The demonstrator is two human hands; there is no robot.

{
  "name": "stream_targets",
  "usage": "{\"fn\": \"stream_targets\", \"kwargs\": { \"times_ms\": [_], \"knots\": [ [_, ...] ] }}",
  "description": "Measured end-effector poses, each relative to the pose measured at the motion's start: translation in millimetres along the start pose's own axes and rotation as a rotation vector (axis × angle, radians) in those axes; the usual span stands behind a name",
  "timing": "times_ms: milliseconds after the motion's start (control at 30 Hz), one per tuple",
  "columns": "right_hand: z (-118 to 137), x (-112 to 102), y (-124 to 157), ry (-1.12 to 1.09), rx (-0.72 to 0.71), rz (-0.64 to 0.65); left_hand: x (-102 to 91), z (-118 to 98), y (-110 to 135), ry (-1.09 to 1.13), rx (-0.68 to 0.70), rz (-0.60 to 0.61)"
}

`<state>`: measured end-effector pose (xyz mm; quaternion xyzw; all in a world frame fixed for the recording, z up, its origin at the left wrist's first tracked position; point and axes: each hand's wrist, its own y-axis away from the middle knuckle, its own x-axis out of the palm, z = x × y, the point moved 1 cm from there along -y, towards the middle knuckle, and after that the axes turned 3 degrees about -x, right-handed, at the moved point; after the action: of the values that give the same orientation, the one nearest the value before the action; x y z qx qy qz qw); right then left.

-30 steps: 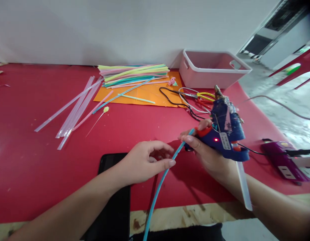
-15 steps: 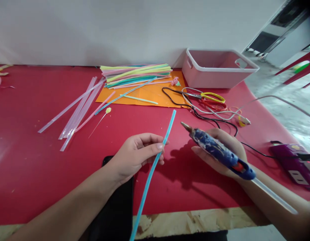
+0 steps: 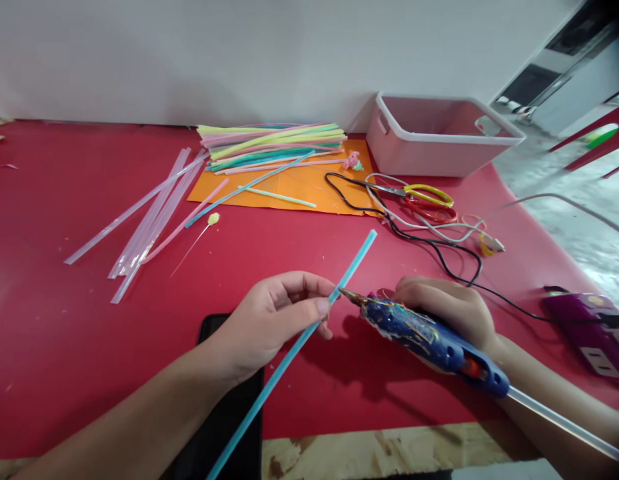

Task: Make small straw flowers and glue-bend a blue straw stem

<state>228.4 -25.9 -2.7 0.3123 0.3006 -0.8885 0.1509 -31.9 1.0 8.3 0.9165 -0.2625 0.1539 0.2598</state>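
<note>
My left hand (image 3: 272,320) pinches a long blue straw (image 3: 354,257) between thumb and fingers, the straw slanting up to the right over the red table (image 3: 64,333). My right hand (image 3: 447,307) grips a blue glue gun (image 3: 429,337) lying almost level. Its metal nozzle points left and touches the straw just beside my left fingertips. A clear glue stick (image 3: 564,423) juts out of the gun's back end.
A pile of coloured straws (image 3: 272,143) lies on orange paper (image 3: 299,187) at the back. Clear glue sticks (image 3: 149,220) lie to the left. Scissors (image 3: 419,197), cables, a pink-white tub (image 3: 442,137) and a purple power strip (image 3: 592,327) are on the right. A black phone (image 3: 234,407) lies under my left forearm.
The glue gun has swung from upright to level and its nozzle has moved left onto the straw. My left hand took hold of the straw and tilted it further right.
</note>
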Motion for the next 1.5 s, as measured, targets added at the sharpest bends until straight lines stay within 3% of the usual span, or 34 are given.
{"fn": "stream_targets", "kwargs": {
  "times_ms": [267,500,733,933,1367,1500],
  "knots": [
    [1.7,-4.7,-1.8,0.076,-0.019,0.06,0.9,-2.8,0.5,-0.033,0.028,-0.023],
    [8.4,-2.2,-2.8,0.168,0.049,0.005,-0.8,-1.5,0.0,-0.033,0.01,-0.067],
    [2.0,-2.0,-2.1,0.127,-0.07,0.036,-0.6,-2.0,0.1,-0.026,0.02,-0.066],
    [-1.0,0.1,0.3,0.09,-0.04,0.04,-1.0,-2.1,0.4,-0.052,0.014,-0.072],
    [7.2,-5.3,-2.1,0.228,0.004,0.023,0.1,-2.7,1.3,0.031,0.054,-0.02],
    [10.3,-5.8,-6.9,0.201,-0.071,0.015,-0.4,-0.9,0.4,0.034,0.053,-0.028]
  ]
}}
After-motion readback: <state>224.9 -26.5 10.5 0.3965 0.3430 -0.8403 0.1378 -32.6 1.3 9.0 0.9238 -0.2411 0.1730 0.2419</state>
